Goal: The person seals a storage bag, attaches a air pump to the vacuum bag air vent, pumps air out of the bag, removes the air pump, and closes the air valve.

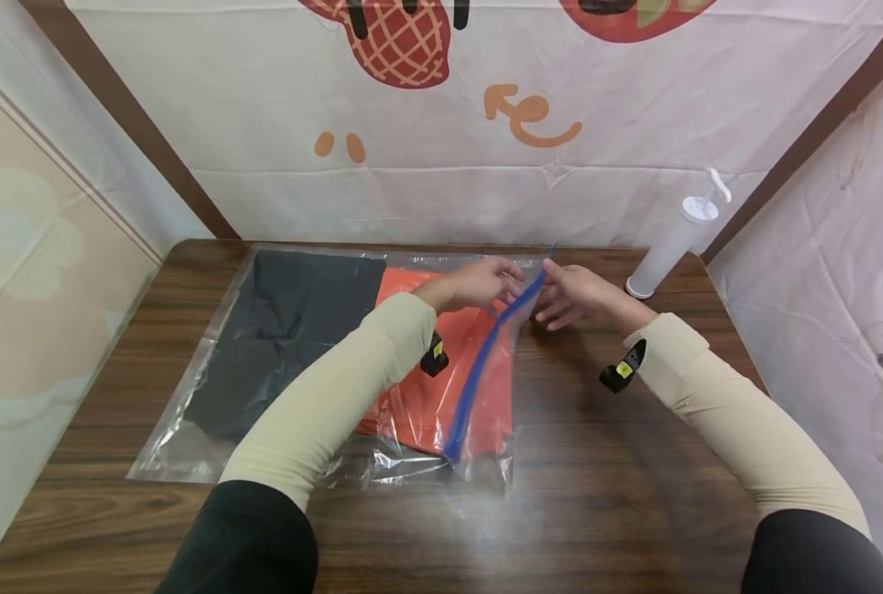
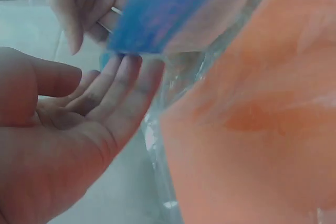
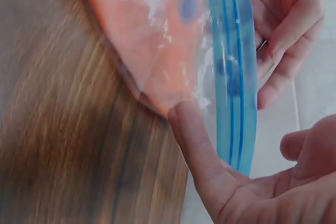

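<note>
A large clear zip bag (image 1: 181,450) lies on the table, its blue zip strip (image 1: 474,384) crossing the right side, with the strip's far end raised. Inside are a folded dark grey cloth (image 1: 293,330) and an orange-red cloth (image 1: 412,400). My left hand (image 1: 474,285) is over the bag's far right part, fingers extended, fingertips right at the strip's edge in the left wrist view. Just right of the strip's far end is my right hand (image 1: 578,297). In the right wrist view one straight finger (image 3: 191,135) overlaps the clear film and the thumb stands apart from it.
A white cylindrical pump (image 1: 668,247) with a curved handle stands at the table's back right. Behind the wooden table (image 1: 597,495) hangs a printed cloth (image 1: 263,107), and more cloth panels flank both sides.
</note>
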`<action>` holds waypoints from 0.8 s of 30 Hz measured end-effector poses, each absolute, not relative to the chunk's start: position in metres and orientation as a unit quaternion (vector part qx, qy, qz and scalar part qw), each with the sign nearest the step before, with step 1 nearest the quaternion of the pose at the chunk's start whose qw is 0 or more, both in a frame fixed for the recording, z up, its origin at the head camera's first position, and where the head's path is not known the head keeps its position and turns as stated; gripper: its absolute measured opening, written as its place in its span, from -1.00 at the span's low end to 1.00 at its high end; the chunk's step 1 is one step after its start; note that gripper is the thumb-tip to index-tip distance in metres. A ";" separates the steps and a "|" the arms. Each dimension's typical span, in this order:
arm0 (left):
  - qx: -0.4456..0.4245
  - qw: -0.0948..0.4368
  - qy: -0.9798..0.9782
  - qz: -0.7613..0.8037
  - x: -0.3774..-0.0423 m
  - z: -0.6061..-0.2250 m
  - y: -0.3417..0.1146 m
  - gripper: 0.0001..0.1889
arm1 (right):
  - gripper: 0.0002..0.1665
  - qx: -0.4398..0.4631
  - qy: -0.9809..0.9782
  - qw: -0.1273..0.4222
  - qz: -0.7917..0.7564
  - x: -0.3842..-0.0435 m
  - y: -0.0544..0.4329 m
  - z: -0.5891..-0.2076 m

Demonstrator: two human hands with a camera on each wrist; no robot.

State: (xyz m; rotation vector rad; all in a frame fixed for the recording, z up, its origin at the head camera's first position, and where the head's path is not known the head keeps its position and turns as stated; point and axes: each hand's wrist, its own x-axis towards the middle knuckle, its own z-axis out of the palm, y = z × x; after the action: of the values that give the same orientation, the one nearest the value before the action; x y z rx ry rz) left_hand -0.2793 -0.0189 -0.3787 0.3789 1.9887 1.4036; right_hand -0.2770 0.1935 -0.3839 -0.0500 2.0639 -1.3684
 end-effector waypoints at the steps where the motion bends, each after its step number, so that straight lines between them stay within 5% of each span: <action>1: 0.145 0.339 0.751 0.548 -0.278 -0.379 -0.018 -0.57 | -0.19 -0.020 0.781 0.326 -0.533 -0.276 0.193 -0.384; 9: 0.172 0.349 0.698 0.601 -0.269 -0.385 -0.007 -0.69 | -0.51 0.014 0.762 0.313 -0.566 -0.275 0.195 -0.386; 24: 0.257 0.291 0.876 0.286 -0.257 -0.356 -0.109 -0.61 | -0.45 0.032 0.770 0.283 -0.571 -0.280 0.223 -0.394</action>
State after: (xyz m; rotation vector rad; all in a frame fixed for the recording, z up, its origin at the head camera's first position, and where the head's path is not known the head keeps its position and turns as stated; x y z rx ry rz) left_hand -0.2567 -0.1094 -0.3559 0.6863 2.3356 0.7637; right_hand -0.2798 0.2235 -0.3944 0.0853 2.0611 -1.5299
